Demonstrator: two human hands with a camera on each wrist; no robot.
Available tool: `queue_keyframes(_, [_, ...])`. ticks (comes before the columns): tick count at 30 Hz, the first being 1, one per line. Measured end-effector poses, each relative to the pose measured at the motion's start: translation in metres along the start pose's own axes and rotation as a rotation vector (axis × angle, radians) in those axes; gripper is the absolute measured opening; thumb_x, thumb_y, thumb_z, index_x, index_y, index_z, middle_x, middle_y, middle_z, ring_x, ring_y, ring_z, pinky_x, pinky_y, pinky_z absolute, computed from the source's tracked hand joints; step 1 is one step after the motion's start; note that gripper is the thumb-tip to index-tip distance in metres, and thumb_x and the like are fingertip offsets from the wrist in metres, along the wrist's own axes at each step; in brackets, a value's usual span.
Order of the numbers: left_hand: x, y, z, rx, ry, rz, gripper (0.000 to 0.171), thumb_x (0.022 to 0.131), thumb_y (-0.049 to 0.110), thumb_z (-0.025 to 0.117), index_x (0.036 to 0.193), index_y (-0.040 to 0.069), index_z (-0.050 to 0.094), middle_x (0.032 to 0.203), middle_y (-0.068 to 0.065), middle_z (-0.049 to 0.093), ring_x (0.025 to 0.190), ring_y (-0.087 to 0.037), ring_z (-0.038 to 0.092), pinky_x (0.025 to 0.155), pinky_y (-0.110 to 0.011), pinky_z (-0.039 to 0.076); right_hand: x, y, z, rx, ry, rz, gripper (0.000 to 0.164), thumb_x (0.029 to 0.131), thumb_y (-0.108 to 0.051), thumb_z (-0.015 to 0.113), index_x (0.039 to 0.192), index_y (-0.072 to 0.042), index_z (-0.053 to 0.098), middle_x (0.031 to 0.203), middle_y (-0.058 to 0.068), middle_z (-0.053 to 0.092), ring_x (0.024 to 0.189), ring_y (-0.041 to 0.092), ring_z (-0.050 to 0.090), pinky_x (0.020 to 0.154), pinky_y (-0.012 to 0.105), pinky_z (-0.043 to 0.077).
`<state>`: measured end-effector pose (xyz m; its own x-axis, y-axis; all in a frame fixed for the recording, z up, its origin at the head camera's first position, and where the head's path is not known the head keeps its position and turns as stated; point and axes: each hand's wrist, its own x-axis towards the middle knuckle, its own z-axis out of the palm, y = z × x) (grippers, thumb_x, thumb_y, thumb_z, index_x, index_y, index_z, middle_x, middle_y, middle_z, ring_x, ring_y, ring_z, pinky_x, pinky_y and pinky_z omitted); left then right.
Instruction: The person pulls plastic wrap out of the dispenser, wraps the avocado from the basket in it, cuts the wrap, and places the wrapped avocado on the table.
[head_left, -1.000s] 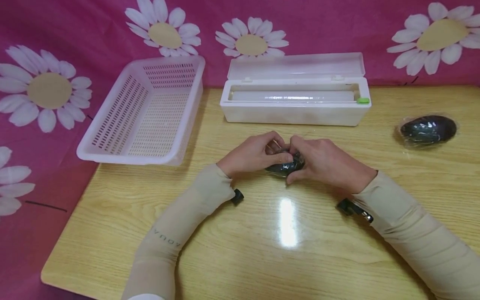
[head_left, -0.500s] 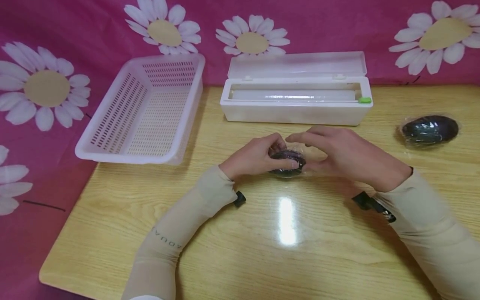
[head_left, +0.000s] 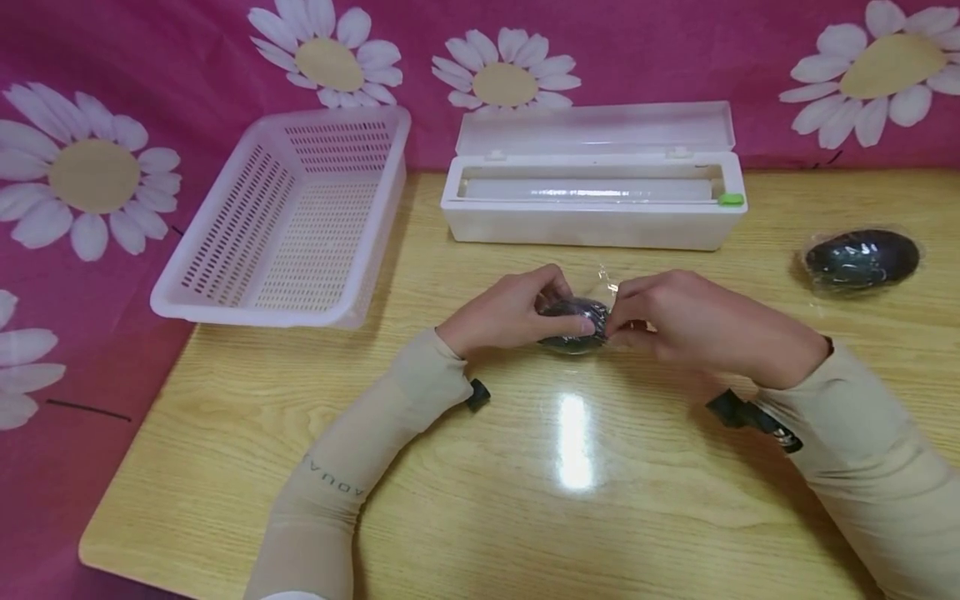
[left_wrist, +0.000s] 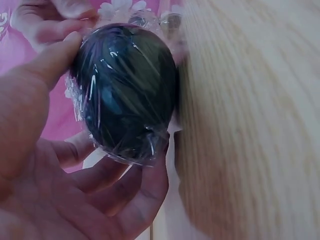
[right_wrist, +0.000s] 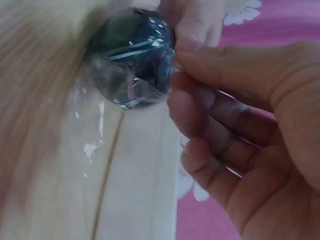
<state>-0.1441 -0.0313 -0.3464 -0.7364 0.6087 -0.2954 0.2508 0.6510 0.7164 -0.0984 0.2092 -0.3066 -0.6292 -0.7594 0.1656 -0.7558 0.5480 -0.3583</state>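
A dark, glossy oval thing (head_left: pixel 573 340), wrapped in clear cling film, lies close over the table in front of me; its kind is unclear under the wrap. My left hand (head_left: pixel 504 310) holds it from the left, thumb on the near side and fingers curled round the back, as the left wrist view also shows. At its right end my right hand (head_left: pixel 705 325) pinches the cling film (right_wrist: pixel 132 87) between thumb and fingertips. A loose flap of film (right_wrist: pixel 90 150) hangs off the end in the right wrist view.
A second film-wrapped dark oval thing (head_left: pixel 862 260) lies at the right. Behind the hands stands a white cling film dispenser (head_left: pixel 592 227), its lid raised and a roll inside. At the back left is a white slotted basket (head_left: pixel 258 312), near the daisy-patterned pink cloth (head_left: pixel 420 50).
My right hand let go of the wrapped oval thing, drew back to the right with fingers spread, then came in to pinch the film at its right end. The left hand kept its hold.
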Motion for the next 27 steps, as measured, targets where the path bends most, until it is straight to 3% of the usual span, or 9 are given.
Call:
queue_keyframes(7, [-0.002,0.004,0.001,0.033,0.002,0.005,0.048,0.091,0.055,0.073,0.121,0.021,0.058,0.112,0.002,0.071,0.099,-0.012,0.064,0.085,-0.027,0.053,0.001,0.000,0.005,0.053,-0.030,0.026,0.012,0.083,-0.010,0.086,0.087,-0.020,0.083,0.083,-0.011,0.074,0.077,-0.001,0.067,0.069,0.028,0.058])
queue_keyframes(14, [-0.004,0.009,0.003,0.074,0.039,-0.007,0.069,0.089,0.058,0.074,0.139,0.016,0.051,0.119,0.000,0.072,0.101,-0.011,0.068,0.088,-0.027,0.055,0.002,0.001,0.005,0.084,-0.048,0.043,0.008,0.084,-0.015,0.085,0.087,-0.022,0.083,0.079,-0.015,0.071,0.071,-0.006,0.059,0.064,0.024,0.054])
queue_keyframes(17, [-0.004,0.010,0.005,0.082,0.054,-0.003,0.071,0.089,0.058,0.075,0.140,0.015,0.051,0.116,-0.001,0.072,0.099,-0.012,0.068,0.087,-0.028,0.054,0.002,0.000,0.004,0.078,-0.067,0.061,0.008,0.085,-0.015,0.085,0.088,-0.022,0.082,0.079,-0.013,0.071,0.070,-0.005,0.058,0.063,0.023,0.053])
queue_keyframes(20, [-0.004,0.011,0.006,0.076,0.050,0.005,0.067,0.090,0.057,0.074,0.138,0.016,0.052,0.115,-0.003,0.071,0.099,-0.014,0.067,0.086,-0.029,0.054,0.000,0.001,-0.001,0.111,-0.125,0.091,0.008,0.088,-0.017,0.083,0.094,-0.021,0.083,0.081,-0.013,0.073,0.068,-0.004,0.055,0.061,0.022,0.050])
queue_keyframes(23, [-0.004,0.012,0.005,0.082,0.036,-0.004,0.064,0.091,0.056,0.073,0.137,0.017,0.051,0.116,-0.003,0.070,0.099,-0.014,0.065,0.084,-0.028,0.053,-0.005,0.003,-0.008,0.174,-0.235,0.157,0.017,0.092,-0.023,0.079,0.109,-0.023,0.082,0.075,-0.014,0.069,0.062,-0.005,0.048,0.056,0.019,0.045])
queue_keyframes(27, [-0.003,0.012,0.006,0.109,0.032,-0.026,0.064,0.090,0.056,0.073,0.136,0.017,0.051,0.111,-0.001,0.068,0.095,-0.015,0.063,0.081,-0.026,0.051,-0.012,0.008,-0.019,0.208,-0.335,0.247,0.025,0.094,-0.032,0.077,0.118,-0.027,0.079,0.087,-0.010,0.076,0.059,-0.003,0.042,0.056,0.019,0.040])
